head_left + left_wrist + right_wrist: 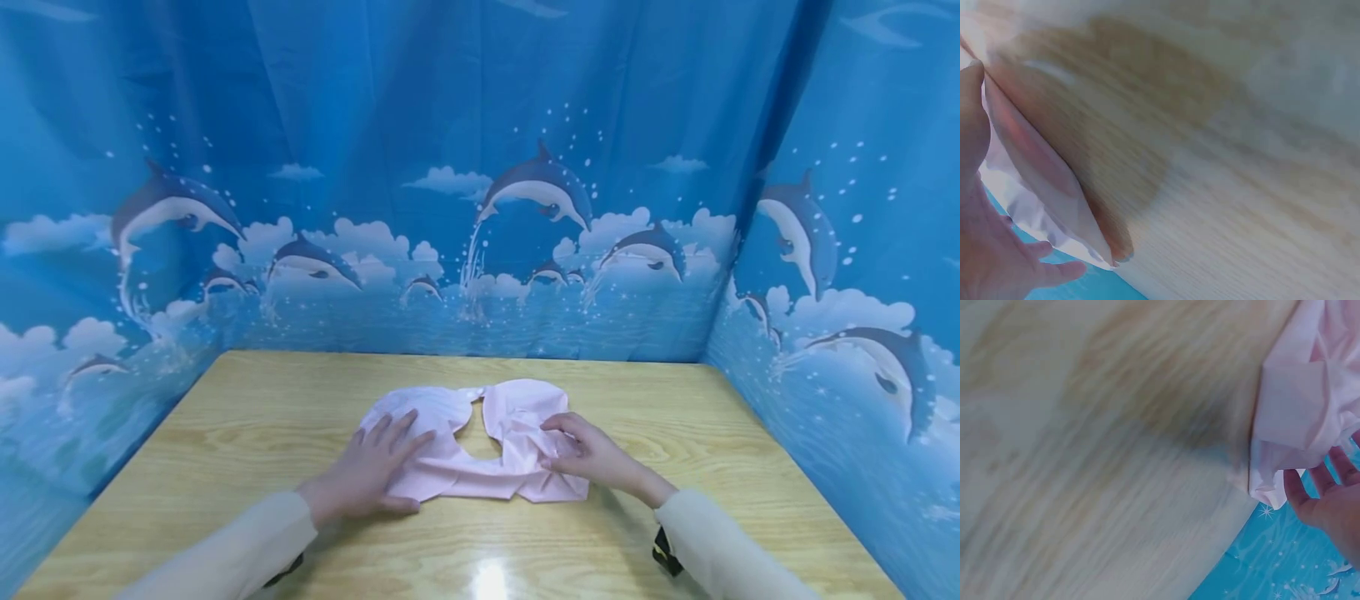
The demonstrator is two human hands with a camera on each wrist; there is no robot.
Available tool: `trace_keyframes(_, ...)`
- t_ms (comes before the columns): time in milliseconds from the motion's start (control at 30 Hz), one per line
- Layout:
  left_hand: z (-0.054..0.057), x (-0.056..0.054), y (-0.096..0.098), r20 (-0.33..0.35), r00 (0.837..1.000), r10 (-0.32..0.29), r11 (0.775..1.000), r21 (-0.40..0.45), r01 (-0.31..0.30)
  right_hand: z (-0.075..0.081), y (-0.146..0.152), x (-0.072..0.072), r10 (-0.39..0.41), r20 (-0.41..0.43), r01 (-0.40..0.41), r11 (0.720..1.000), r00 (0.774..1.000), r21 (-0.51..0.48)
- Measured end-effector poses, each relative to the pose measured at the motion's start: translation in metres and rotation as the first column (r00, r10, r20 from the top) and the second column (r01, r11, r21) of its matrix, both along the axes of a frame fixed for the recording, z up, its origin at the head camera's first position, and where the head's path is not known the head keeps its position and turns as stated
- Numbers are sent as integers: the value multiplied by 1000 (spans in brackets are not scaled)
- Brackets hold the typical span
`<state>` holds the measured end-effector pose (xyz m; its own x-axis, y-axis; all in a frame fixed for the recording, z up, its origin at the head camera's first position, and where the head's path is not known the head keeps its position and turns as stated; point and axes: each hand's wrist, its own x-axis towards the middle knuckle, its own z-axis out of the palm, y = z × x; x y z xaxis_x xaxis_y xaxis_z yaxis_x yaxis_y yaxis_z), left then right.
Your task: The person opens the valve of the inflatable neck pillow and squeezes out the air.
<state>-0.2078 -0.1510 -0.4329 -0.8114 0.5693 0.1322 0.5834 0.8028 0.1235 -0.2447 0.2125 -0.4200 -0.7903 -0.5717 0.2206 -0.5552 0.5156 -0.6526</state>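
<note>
A pale pink bib-like cloth (480, 483) with a rounded neck cut-out lies on the table, its two upper ends meeting at the back. My left hand (372, 464) rests on its left side with fingers spread. In the left wrist view, that hand's thumb lies along the cloth's near edge (1041, 156). At the right side, my right hand (596, 457) touches the crumpled part with bent, parted fingers. The right wrist view shows several fingers (1297, 490) at the edge of the loose folds (1297, 406); the thumb is out of sight there.
The cloth lies on a light wood-grain table (285, 408). Blue curtains (420, 100) printed with dolphins and clouds stand behind the table and along both sides. A bright light reflection shows near the front of the tabletop.
</note>
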Motion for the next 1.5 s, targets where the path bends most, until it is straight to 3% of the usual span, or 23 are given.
trace_keyframes(100, 1, 5, 1, -17, 998, -52, 998, 31, 53, -4, 2, 3, -1, -33, 3, 998, 999, 63)
trace_keyframes(233, -1, 7, 1, -92, 991, -101, 994, 44, 105, -9, 6, 6, -4, -70, 11, 995, 998, 99)
trace_keyframes(400, -3, 4, 0, -226, 962, -151, 984, 58, 168, -11, 10, 7, -8, -84, 17, 994, 996, 107)
trace_keyframes(500, -2, 3, 1, -256, 949, -183, 973, 87, 212, -11, 12, 6, -21, -69, 29, 993, 997, 112)
trace_keyframes(667, 0, 4, -1, -257, 941, -218, 957, 132, 258, -11, 16, 4, -30, -80, 40, 992, 996, 124)
trace_keyframes(867, 4, 5, -11, -276, 905, -322, 911, 169, 376, -9, 23, 3, -14, -90, 26, 991, 996, 133)
trace_keyframes(1033, 8, 8, -21, -225, 901, -371, 884, 211, 417, -8, 29, 2, -7, -68, 15, 993, 998, 114)
trace_keyframes(1367, 12, 17, -30, -163, 886, -433, 868, 190, 459, -7, 39, 4, 2, 2, -3, 995, 1000, 102)
trace_keyframes(1500, 12, 19, -30, -136, 906, -402, 888, 182, 421, -6, 42, 5, -4, 38, 0, 994, 999, 112)
